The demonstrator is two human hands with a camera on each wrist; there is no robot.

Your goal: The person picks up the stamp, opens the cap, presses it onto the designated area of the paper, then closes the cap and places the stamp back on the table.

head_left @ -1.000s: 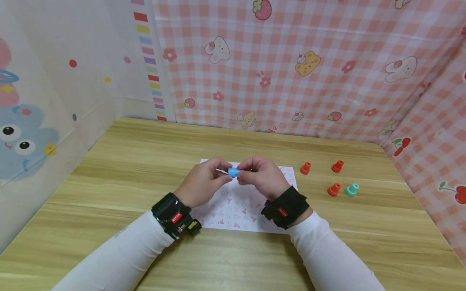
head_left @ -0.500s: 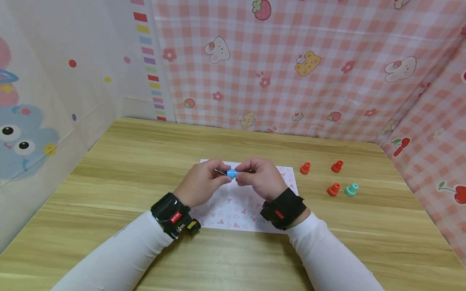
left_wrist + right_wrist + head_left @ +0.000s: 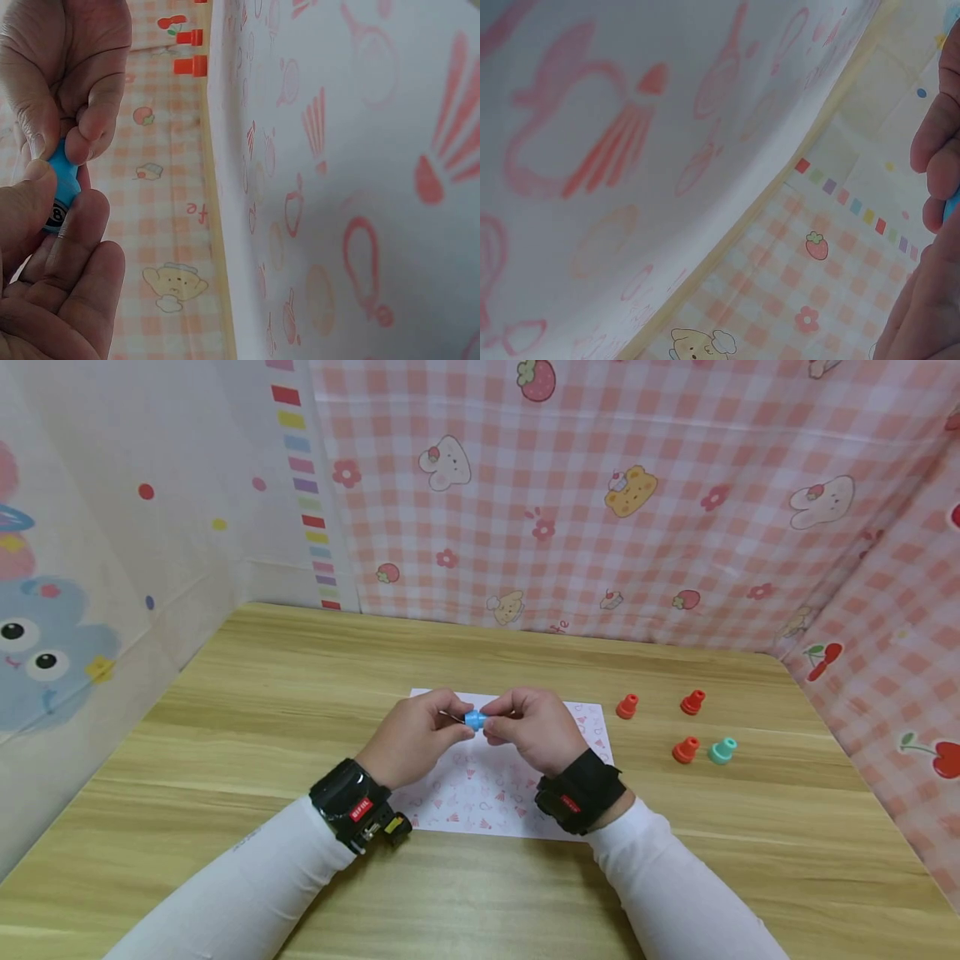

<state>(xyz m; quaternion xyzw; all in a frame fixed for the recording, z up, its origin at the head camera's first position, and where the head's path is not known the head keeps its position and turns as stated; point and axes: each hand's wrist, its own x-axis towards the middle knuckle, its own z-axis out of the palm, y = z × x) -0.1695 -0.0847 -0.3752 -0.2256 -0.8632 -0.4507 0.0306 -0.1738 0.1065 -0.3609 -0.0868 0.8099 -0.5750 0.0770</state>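
A small blue toy stamp [image 3: 475, 720] is held level above the printed paper [image 3: 442, 810], between both hands. My left hand [image 3: 415, 737] pinches its wider end between thumb and fingers. On the right, my other hand [image 3: 537, 727] pinches the narrow handle end. In the left wrist view, a dark round mark resembling an 8 shows on the stamp [image 3: 66, 180] beside the left thumb. Fingers hide much of the stamp, and only a sliver of blue appears in the right wrist view. Pink shuttlecock and racket prints cover the paper.
Three red stamps [image 3: 686, 750] and one teal stamp [image 3: 723, 751] stand on the wooden table [image 3: 480, 893], right of the paper. A pink checked cloth [image 3: 570, 552] hangs behind the table's far edge. White cloth [image 3: 195, 460] covers the left side.
Both hands have shifted slightly left with the blue stamp, still pinching its two ends. The stamps on the table have not moved.
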